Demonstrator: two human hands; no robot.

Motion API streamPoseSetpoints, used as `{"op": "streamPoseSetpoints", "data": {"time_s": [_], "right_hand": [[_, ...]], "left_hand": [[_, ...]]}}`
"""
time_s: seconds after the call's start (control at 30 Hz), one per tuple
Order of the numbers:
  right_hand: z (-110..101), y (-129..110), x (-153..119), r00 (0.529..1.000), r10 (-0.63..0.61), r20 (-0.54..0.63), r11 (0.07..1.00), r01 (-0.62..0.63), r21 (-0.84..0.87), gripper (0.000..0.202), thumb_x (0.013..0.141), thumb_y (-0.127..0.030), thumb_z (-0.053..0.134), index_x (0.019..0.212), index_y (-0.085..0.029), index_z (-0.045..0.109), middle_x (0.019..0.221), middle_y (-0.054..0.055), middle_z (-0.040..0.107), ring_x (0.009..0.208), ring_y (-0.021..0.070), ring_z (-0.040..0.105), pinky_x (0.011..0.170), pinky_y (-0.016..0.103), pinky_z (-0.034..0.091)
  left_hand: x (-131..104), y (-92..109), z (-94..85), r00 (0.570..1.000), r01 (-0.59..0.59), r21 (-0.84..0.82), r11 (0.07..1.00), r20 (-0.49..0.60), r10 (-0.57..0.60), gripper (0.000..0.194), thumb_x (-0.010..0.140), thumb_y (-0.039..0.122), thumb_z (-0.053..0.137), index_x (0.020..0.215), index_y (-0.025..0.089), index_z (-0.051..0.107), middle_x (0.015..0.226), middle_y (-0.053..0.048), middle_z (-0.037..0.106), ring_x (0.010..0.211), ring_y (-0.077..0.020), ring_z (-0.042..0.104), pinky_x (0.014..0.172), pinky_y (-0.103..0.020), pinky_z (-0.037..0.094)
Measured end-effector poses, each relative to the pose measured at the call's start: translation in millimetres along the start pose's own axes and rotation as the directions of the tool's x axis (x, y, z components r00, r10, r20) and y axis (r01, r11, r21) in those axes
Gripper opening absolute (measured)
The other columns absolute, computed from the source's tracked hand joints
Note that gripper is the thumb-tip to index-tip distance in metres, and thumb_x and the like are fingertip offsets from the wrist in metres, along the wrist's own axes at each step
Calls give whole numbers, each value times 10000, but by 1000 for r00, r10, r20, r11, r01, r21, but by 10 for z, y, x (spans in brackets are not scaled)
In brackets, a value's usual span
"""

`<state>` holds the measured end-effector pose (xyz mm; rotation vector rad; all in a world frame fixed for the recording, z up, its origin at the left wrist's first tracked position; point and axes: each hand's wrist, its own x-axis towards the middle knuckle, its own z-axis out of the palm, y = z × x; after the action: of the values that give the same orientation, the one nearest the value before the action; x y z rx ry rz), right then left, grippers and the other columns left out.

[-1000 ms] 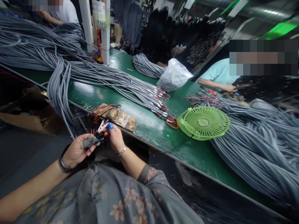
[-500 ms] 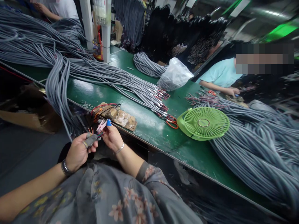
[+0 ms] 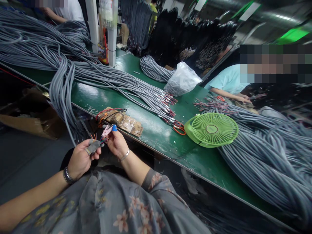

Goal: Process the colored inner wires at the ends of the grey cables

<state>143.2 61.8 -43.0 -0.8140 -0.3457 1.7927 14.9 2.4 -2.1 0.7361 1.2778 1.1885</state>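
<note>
My left hand [image 3: 81, 158] is closed around thin coloured wires [image 3: 104, 140] at the front edge of the bench. A grey covering wraps its thumb or finger; which one is hard to tell. Loose wire ends in orange and white fan out above that hand. Close beside it, my right hand [image 3: 117, 144] pinches a small pink-and-white clip-like piece [image 3: 106, 131], whose exact kind I cannot make out. A blue cover sits on the right thumb tip. The wires reach from the left fingers to the right ones, where the fingers hide their ends.
A worn wooden block [image 3: 128, 123] lies at the edge of the green bench [image 3: 148, 143]. Grey cable bundles [image 3: 117, 79] stretch behind it, and more cables [image 3: 263, 162] lie right of a green fan [image 3: 211, 129]. A plastic bag [image 3: 183, 78] stands farther back. Co-workers sit opposite.
Both my hands stay nearly in place, with the pink-and-white piece tilted slightly differently. The co-worker at the right has shifted their arm and hands a little.
</note>
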Motion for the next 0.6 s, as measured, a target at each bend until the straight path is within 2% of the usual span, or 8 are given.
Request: {"op": "streamPoseSetpoints", "data": {"time_s": [0.1, 0.27, 0.47, 0.6], "right_hand": [[-6, 9, 23, 1000, -9, -9, 1000, 9, 0, 379, 1028, -496, 865, 812, -193, 793, 725, 12, 726, 645, 145, 604, 682, 273, 593], [-9, 21, 31, 1000, -17, 5, 998, 17, -55, 419, 1023, -580, 847, 852, -201, 799, 719, 18, 716, 693, 174, 648, 691, 288, 597], [-76, -58, -19, 992, 122, 43, 989, -118, -88, 603, 1119, -731, 602, 902, -196, 778, 799, 54, 754, 726, 185, 674, 686, 290, 596], [-111, -138, -40, 983, 142, 113, 981, -124, -152, 617, 1076, -778, 639, 853, -212, 737, 764, 28, 741, 669, 160, 638, 663, 272, 601]], "left_hand": [[8, -7, 6, 1000, 15, 4, 1000, 0, -15, 348, 446, 423, 957, 565, 229, 693, 479, 3, 685, 389, -115, 548, 423, -212, 389], [29, -33, 8, 1000, 17, 33, 999, 17, -17, 356, 460, 442, 958, 557, 221, 696, 491, -12, 694, 379, -105, 541, 414, -209, 370], [8, -24, -33, 999, -16, 52, 999, 49, 14, 352, 490, 452, 965, 544, 219, 706, 495, -11, 695, 385, -102, 545, 427, -209, 386], [-38, -18, -80, 995, -59, 89, 994, 85, 51, 343, 547, 462, 965, 556, 224, 718, 500, -18, 701, 393, -120, 557, 427, -226, 396]]}}
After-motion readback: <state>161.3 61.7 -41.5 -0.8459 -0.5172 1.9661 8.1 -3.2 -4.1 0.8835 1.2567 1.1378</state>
